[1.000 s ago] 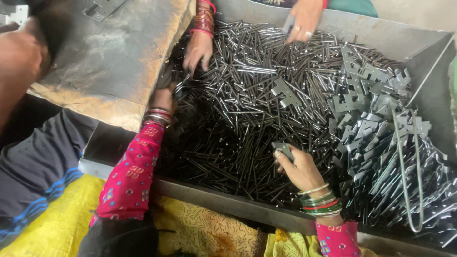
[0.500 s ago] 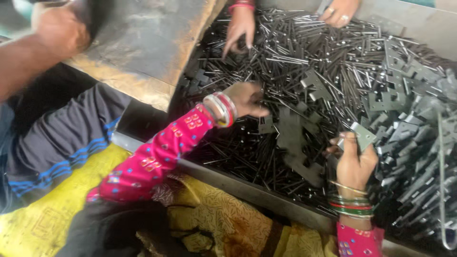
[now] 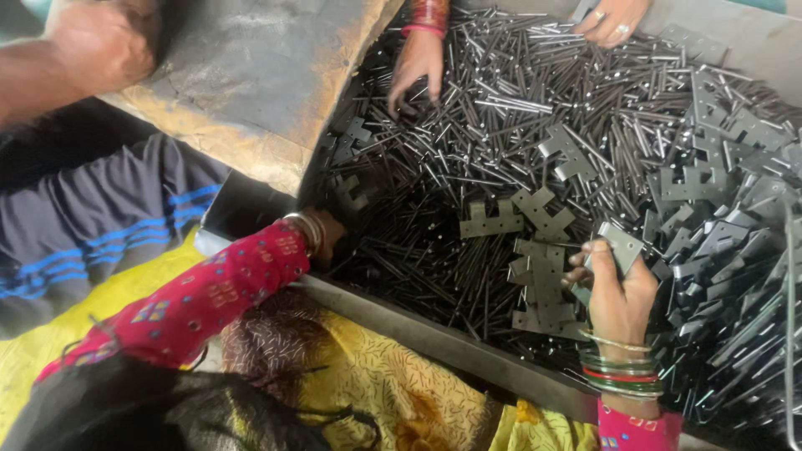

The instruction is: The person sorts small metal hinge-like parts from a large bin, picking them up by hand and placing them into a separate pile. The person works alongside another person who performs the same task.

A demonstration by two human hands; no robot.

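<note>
Grey metal, flat and notched: a small plate point(image 3: 620, 249) pinched in the right hand point(image 3: 616, 294), near the front wall of the metal bin point(image 3: 434, 338). Long axis tilted, upper end pointing up and away from that wall, lower end tucked into the palm. Fingers point(image 3: 585, 266) curled tight round its left edge, thumb side hidden behind the plate. Just left of those fingers, more flat notched plates point(image 3: 541, 276) lying loose on a bed of thin steel pins point(image 3: 501, 100). Green and red bangles point(image 3: 622, 374) stacked at the wrist, above the bin's front wall.

Left hand point(image 3: 324, 235) dipped into the bin's dark near corner, against the side wall, fingers buried among pins; whether clenched or loose, impossible to tell. Pink sleeve point(image 3: 200, 296) trailing back over the bin's edge. At the far wall, two hands of another person point(image 3: 418, 71) resting on the pins.
</note>
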